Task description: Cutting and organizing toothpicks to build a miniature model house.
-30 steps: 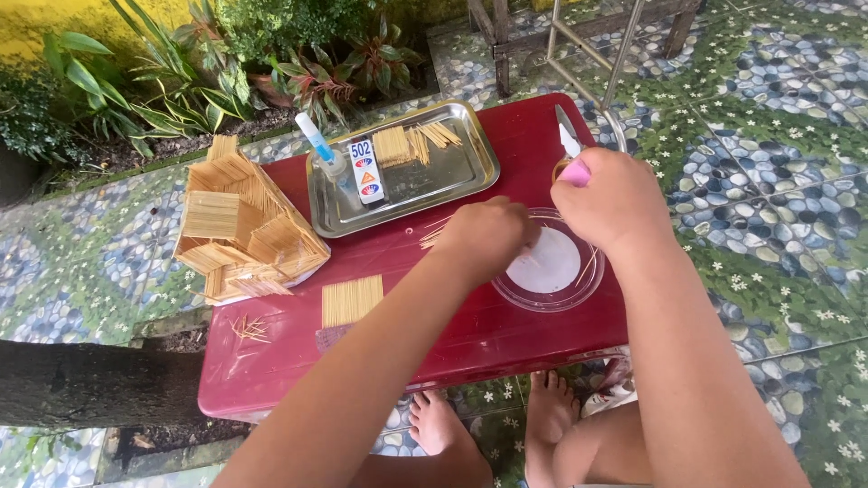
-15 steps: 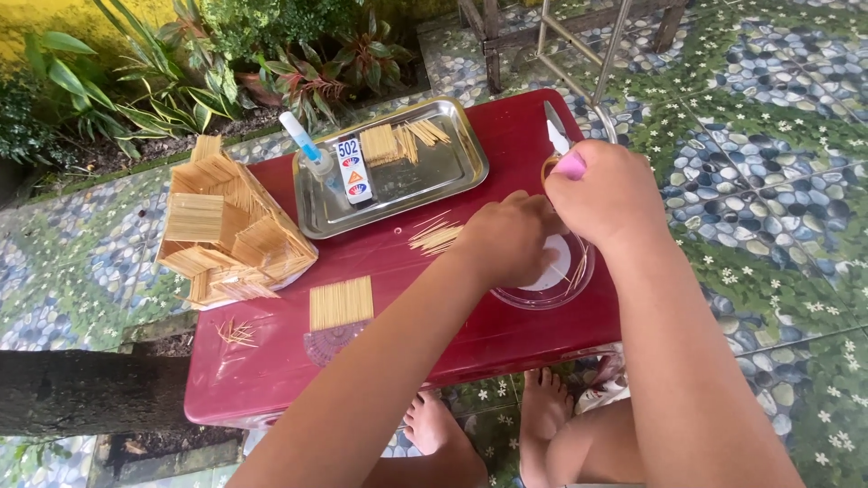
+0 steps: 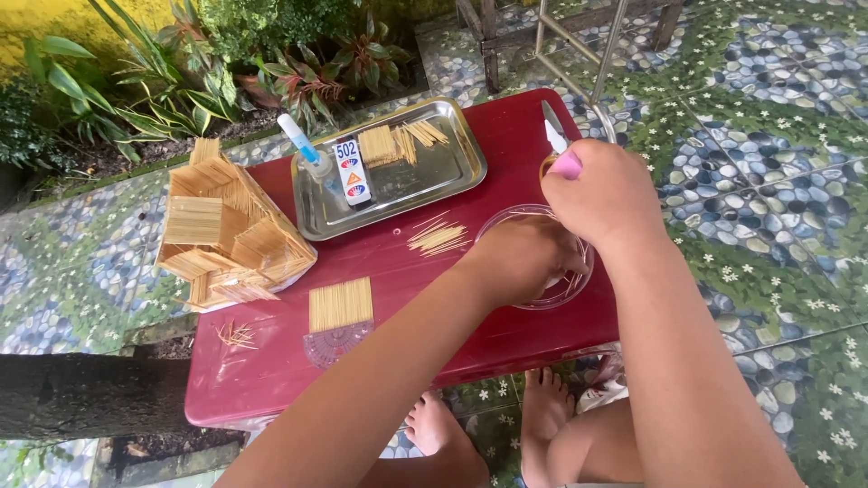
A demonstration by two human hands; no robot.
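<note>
Two bare hands work over a clear round dish [image 3: 506, 226] near the right edge of the red tabletop [image 3: 271, 380]. Curled into the dish, the left hand [image 3: 524, 258] hides its fingertips, so whether it pinches anything cannot be told. Just above the dish, the right hand [image 3: 601, 194] is closed around a pink-handled craft knife [image 3: 559, 149]. Loose thin sticks [image 3: 438, 238] lie just left of the dish, with a steel tray [image 3: 434, 185] behind and a stick-built house [image 3: 231, 235] at the far left.
</note>
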